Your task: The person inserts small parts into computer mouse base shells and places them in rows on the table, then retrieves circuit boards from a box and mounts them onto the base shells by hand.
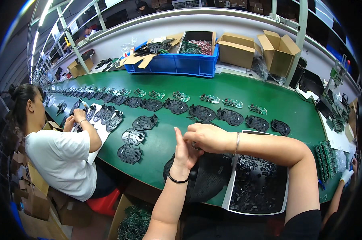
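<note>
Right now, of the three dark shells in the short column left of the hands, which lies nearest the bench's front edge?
The bottom shell; the middle shell and upper shell both lie farther back.

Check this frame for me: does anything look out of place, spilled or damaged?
The blue bin looks untidy: cardboard pieces jut over its front rim at the left, unlike the neatly rowed black shells on the table. The small black parts in the tray lie jumbled, but I see none spilled; nothing looks plainly damaged.
</note>
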`<state>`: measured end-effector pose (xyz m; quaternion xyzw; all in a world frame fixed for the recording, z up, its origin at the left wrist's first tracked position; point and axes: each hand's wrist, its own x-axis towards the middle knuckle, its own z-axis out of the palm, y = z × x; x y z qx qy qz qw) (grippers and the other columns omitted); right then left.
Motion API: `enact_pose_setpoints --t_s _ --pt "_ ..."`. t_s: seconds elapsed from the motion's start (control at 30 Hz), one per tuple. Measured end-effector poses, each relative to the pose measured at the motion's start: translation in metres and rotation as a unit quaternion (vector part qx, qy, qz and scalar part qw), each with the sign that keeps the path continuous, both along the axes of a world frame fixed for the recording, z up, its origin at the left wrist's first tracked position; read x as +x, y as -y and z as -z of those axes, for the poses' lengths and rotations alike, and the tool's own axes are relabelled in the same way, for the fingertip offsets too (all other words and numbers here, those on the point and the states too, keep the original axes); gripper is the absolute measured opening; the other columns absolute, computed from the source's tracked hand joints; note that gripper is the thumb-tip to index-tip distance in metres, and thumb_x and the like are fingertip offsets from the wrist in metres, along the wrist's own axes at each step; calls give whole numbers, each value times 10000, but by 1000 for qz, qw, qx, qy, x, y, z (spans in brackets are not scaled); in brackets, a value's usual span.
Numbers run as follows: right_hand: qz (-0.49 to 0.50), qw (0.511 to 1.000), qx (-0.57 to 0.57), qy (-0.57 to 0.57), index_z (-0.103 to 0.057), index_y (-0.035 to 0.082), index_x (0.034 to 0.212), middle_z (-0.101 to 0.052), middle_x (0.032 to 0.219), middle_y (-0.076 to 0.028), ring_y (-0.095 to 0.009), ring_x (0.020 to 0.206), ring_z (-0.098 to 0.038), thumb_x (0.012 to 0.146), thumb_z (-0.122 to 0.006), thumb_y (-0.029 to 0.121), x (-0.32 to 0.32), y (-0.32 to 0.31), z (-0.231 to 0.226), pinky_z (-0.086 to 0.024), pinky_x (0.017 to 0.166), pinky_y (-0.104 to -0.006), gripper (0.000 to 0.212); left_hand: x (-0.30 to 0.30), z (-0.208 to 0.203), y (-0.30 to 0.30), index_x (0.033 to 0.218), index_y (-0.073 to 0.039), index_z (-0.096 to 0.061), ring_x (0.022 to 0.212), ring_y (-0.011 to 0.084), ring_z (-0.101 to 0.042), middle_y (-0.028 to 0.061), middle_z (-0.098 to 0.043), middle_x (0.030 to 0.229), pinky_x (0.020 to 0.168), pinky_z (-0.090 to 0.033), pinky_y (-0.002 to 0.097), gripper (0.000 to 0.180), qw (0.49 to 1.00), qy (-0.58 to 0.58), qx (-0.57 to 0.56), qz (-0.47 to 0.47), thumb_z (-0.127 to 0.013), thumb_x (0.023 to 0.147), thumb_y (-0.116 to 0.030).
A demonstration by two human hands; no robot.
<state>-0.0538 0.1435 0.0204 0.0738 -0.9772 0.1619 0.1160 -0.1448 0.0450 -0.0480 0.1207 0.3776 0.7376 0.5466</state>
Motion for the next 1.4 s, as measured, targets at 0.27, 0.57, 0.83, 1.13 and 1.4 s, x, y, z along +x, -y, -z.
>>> enact_pose_setpoints --t_s 0.27,0.57,0.83,1.13,1.4 --pt "51 994 -51 -85 -595 2 903 -557 879 -144 -330 813 -585 745 -588 -10 46 -20 -56 -477 714 -392 158 5 -1 -5 1140 -101 -523 783 110 -608 -2 -614 940 547 -494 222 368 996 -48 51 63 -460 928 -394" --pt "441 870 -92 -198 -603 -19 916 -601 766 -127 -196 680 -581 686 -617 41 199 -184 -32 -483 644 -323 239 11 6 -9 1066 -15 -568 758 129 -633 58 -636 926 563 -563 222 270 986 -147 55 -55 -617 810 56" --pt "658 692 -279 -100 -677 -25 769 -637 620 -91 -153 493 -596 661 -634 102 295 -272 75 -500 489 -297 172 5 5 -7 1011 -49 -578 750 125 -645 45 -650 915 537 -532 182 223 993 -69 72 -69 -610 815 54" --pt "489 866 -106 25 -675 -28 862 -672 823 -180 -277 786 -657 742 -661 88 226 -209 26 -513 733 -328 167 5 1 -8 985 -45 -570 755 122 -630 40 -634 917 593 -536 185 197 995 -32 81 -48 -618 812 38" --pt "143 983 -45 -105 -654 16 878 -625 862 -116 -260 872 -592 748 -663 123 87 -66 -37 -481 769 -347 168 5 3 -3 976 -44 -565 747 117 -631 40 -638 916 574 -540 193 167 993 -67 87 -44 -617 827 10"
